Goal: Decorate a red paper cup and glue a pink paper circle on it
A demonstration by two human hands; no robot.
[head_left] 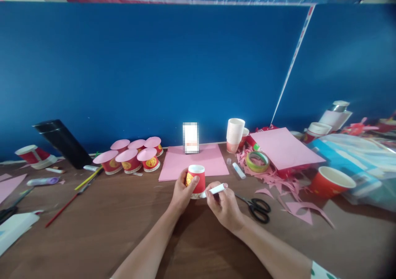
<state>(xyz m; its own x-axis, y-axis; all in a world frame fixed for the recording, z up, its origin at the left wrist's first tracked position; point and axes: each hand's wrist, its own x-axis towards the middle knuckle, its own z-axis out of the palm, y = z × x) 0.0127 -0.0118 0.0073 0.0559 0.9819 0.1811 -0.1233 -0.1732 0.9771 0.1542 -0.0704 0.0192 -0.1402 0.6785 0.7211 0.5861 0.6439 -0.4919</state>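
An upside-down red paper cup with a yellow emblem stands on the brown table. My left hand wraps around its left side. My right hand pinches a white glue stick, whose tip touches the cup's lower rim. Just behind the cup lies a pink paper sheet. Black scissors rest right of my right hand.
Several inverted red cups topped with pink discs stand at back left. A stack of white cups, a tape roll, pink scraps, another pink sheet and an upright red cup fill the right. Pencils lie left.
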